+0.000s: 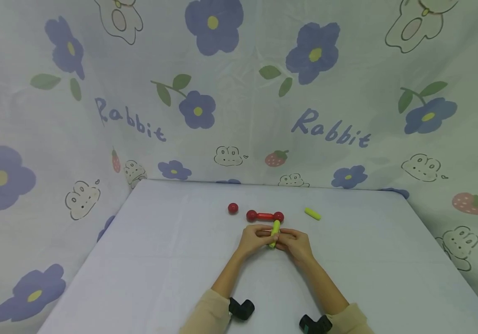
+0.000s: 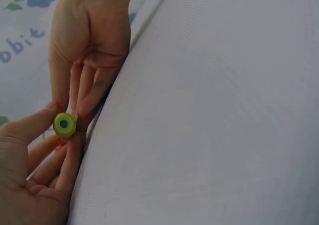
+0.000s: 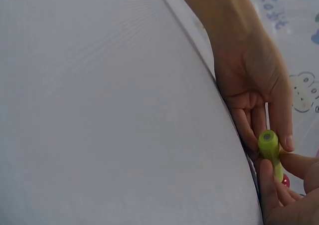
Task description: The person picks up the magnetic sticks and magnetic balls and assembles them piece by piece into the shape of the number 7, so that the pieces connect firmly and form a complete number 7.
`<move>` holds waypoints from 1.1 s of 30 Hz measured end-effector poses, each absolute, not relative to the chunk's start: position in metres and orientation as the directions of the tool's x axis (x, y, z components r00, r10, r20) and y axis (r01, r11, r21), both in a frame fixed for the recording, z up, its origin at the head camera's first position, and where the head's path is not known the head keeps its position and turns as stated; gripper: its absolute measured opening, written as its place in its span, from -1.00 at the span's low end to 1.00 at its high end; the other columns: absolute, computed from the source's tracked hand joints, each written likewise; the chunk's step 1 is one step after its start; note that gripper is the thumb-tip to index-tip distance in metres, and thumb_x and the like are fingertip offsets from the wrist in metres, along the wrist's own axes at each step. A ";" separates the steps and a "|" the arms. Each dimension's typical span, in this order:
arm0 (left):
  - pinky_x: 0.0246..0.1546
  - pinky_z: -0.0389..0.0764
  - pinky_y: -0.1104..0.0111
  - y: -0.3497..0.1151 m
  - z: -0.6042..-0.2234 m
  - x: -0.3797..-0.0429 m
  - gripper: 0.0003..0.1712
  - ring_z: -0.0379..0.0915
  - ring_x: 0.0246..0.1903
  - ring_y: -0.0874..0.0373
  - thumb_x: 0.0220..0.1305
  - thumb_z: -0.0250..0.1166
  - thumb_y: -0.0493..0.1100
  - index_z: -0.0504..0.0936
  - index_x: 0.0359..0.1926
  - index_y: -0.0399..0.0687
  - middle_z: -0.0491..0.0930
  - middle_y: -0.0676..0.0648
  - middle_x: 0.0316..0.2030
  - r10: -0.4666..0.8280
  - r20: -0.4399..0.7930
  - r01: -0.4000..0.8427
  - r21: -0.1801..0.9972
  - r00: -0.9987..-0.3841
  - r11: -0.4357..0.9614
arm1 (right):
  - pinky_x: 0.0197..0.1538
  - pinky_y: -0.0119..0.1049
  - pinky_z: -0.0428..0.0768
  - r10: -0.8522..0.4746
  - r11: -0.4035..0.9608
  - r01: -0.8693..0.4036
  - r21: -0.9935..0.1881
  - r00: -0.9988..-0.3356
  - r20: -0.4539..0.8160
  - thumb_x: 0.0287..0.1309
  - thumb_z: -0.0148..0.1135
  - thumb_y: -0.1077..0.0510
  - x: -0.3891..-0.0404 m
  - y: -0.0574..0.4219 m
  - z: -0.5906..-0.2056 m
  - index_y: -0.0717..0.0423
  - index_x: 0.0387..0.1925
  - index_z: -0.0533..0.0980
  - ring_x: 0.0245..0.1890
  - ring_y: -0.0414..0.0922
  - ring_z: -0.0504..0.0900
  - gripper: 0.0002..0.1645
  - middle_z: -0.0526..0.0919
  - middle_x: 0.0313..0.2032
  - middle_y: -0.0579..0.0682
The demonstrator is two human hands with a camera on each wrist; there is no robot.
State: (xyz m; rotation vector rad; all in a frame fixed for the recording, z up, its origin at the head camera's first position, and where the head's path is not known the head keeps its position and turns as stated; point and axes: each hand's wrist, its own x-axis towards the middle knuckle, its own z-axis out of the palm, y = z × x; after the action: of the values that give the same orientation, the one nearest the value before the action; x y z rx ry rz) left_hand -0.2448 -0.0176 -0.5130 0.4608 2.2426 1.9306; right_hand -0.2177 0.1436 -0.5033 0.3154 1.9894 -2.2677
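A yellow-green rod is held between both hands over the white table, standing tilted with its upper end free. My left hand pinches it from the left between thumb and fingers. From the other side my right hand grips the same rod with its thumb and fingertips. The left wrist view shows the rod end-on, its end bearing a dark round spot. Just beyond the hands lies a red bar between two red balls, the three touching in a line.
A single red ball sits left of the red bar. Another yellow-green rod lies to the right. Behind the white table hangs a patterned cloth with flowers and rabbits. Each wrist wears a black camera.
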 end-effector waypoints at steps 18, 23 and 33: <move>-0.25 0.65 0.36 -0.021 -0.477 -0.229 -0.56 0.60 -0.14 -0.20 0.10 0.34 -0.33 0.53 -0.01 -0.52 0.59 -0.44 -0.14 0.361 0.083 0.133 0.984 -0.929 0.114 | -0.30 -0.30 0.67 0.106 -0.108 0.219 -0.970 -0.967 -0.231 0.09 0.28 0.32 -0.219 0.145 -0.498 0.55 0.08 0.35 -0.44 -0.15 0.70 -0.44 0.68 -0.25 0.26; -0.29 0.66 0.35 -0.020 -0.478 -0.228 -0.56 0.61 -0.17 -0.19 0.07 0.35 -0.34 0.54 -0.03 -0.52 0.59 -0.44 -0.15 0.348 0.094 0.142 0.983 -0.933 0.117 | -0.27 -0.32 0.67 0.132 0.023 0.196 -0.980 -0.973 -0.191 0.11 0.27 0.28 -0.221 0.160 -0.500 0.46 0.08 0.40 -0.40 -0.14 0.70 -0.48 0.68 -0.22 0.26; -0.31 0.65 0.37 -0.019 -0.485 -0.231 -0.57 0.63 -0.21 -0.13 0.04 0.38 -0.32 0.57 -0.05 -0.48 0.64 -0.38 -0.23 0.325 0.081 0.130 0.983 -0.942 0.133 | -0.33 -0.55 0.57 0.242 0.230 0.100 -0.968 -0.969 -0.043 0.13 0.28 0.18 -0.226 0.208 -0.497 0.33 0.05 0.49 -0.43 -0.33 0.65 -0.53 0.70 -0.27 0.07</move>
State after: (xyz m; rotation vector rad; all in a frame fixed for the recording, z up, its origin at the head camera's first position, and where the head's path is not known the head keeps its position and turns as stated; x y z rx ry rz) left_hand -0.2309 -0.0189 -0.4853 0.4554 2.2452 1.9209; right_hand -0.2256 0.2079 -0.4972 0.3561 2.5522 -1.9930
